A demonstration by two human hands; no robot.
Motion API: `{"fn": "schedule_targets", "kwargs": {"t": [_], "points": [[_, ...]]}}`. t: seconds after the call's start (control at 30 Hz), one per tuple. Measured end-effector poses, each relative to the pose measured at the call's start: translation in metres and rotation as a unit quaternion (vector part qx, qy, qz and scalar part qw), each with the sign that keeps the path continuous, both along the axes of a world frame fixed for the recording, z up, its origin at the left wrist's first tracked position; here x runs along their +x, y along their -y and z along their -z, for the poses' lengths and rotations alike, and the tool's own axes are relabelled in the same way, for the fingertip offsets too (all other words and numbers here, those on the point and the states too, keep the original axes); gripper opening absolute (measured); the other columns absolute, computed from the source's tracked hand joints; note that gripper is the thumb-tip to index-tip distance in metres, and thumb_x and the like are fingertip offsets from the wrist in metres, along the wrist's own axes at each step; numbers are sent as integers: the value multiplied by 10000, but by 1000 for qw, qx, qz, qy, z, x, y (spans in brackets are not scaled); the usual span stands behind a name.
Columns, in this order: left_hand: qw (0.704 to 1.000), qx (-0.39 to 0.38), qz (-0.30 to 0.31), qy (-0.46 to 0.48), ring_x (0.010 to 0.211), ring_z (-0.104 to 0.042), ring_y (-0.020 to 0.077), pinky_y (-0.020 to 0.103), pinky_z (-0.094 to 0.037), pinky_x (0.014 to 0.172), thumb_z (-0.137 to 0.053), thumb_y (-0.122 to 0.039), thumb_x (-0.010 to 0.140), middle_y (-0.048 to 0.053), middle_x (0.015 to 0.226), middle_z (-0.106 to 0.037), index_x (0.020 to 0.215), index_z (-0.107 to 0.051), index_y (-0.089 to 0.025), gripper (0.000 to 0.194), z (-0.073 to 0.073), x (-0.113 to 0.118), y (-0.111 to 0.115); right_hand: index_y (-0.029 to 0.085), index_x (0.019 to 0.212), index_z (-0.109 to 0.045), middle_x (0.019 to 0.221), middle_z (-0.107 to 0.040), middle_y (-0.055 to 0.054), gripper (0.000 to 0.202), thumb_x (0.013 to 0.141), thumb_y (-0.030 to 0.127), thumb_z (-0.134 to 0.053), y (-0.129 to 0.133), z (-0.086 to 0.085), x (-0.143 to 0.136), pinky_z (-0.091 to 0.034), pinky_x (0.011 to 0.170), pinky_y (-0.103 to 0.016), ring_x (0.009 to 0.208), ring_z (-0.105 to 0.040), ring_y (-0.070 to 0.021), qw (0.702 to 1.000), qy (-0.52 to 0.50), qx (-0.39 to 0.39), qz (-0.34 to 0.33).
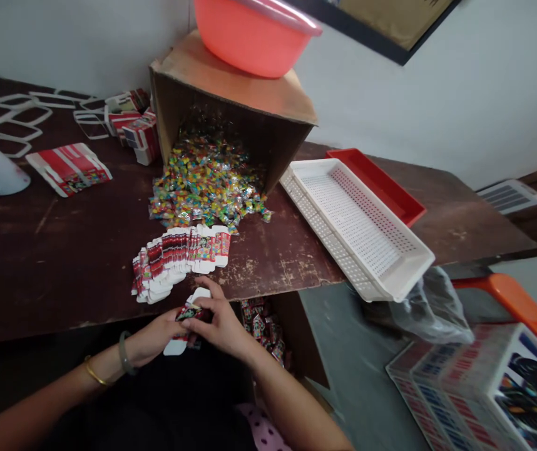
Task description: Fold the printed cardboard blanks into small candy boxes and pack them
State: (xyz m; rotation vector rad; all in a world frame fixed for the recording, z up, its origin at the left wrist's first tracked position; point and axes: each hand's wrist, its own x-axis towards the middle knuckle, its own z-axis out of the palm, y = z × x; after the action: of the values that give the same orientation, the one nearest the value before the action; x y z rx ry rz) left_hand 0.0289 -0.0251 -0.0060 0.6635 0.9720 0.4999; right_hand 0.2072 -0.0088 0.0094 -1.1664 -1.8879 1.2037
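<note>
"White card printed in red and dark tones: what is it, and where?"

"It is the small carton (188, 312), held between your two hands, just off the near edge of the surface (287, 263)."

"State of the fingers?"

"Both sets are grasping. The fingers of your left hand (153, 341) grip the carton's left side; those of your right hand (221, 321) close on it from the right, thumb towards you. Whether anything lies inside cannot be told, since the fingers cover much of it."

"And beyond the fingers?"

"Nearest, slightly to their left, note the fanned row of flat cartons (181, 255), overlapping one another. Farther off, wrapped sweets (207, 181) spill towards you from the cardboard box (291, 103), which lies on its side and bears the pink basin (254, 37)."

"To either side?"

"Well to the left of your fingers: the red-and-white packet (71, 169) and, farther still, the mug (3, 175). Beyond them to the right: the white perforated tray (367, 275), one end overhanging the surface, with the red tray (390, 194) beside its far side. Lower, just right of your fingers, printed packs (268, 329) fill part of an open carton box (306, 344)."
</note>
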Motion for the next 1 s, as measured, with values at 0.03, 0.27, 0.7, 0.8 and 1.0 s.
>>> {"fn": "schedule_targets", "kwargs": {"t": [0.03, 0.27, 0.7, 0.8, 1.0], "points": [[999, 5, 37, 17, 661, -595, 165, 279, -454, 661, -701, -240, 665, 3, 680, -668, 781, -646, -159, 152, -2, -2, -1, 175, 834, -701, 1416, -455, -90, 133, 797, 295, -743, -1, -4, 4, -343, 1092, -355, 1314, -443, -229, 998, -22, -34, -38], [973, 180, 53, -130, 616, -589, 182, 276, -463, 586, -693, -403, 760, 14, 643, -646, 768, -635, -144, 265, 7, 4, -11, 195, 1037, -633, 1059, -650, -48, 176, 880, 275, -633, 2, -11, 17, -469, 902, -297, 995, -619, -169, 990, -95, -105, 18], [948, 249, 125, -156, 721, -684, 216, 276, -510, 672, -740, -333, 772, 13, 834, -756, 1052, -683, -225, 306, -3, 5, 36, 165, 843, -587, 639, -566, 44, 352, 746, 458, -755, 66, 24, 29, -452, 497, -166, 517, -507, -57, 798, -363, -462, 137], [937, 255, 179, -158, 884, -696, 252, 291, -506, 800, -654, -359, 843, 32, 1002, -777, 1035, -752, -241, 246, -2, -1, 43, 152, 942, -655, 683, -593, 40, 363, 730, 419, -778, 74, 29, 30, -488, 526, -167, 552, -524, -53, 818, -329, -457, 119], [966, 183, 144, -115, 1051, -647, 267, 343, -441, 977, -551, -403, 912, 50, 1136, -740, 1403, -516, -262, 512, 6, -2, 45, 146, 1015, -681, 767, -649, 18, 424, 713, 426, -783, 81, 32, 31, -498, 563, -203, 573, -560, -70, 873, -248, -419, 29]]}}
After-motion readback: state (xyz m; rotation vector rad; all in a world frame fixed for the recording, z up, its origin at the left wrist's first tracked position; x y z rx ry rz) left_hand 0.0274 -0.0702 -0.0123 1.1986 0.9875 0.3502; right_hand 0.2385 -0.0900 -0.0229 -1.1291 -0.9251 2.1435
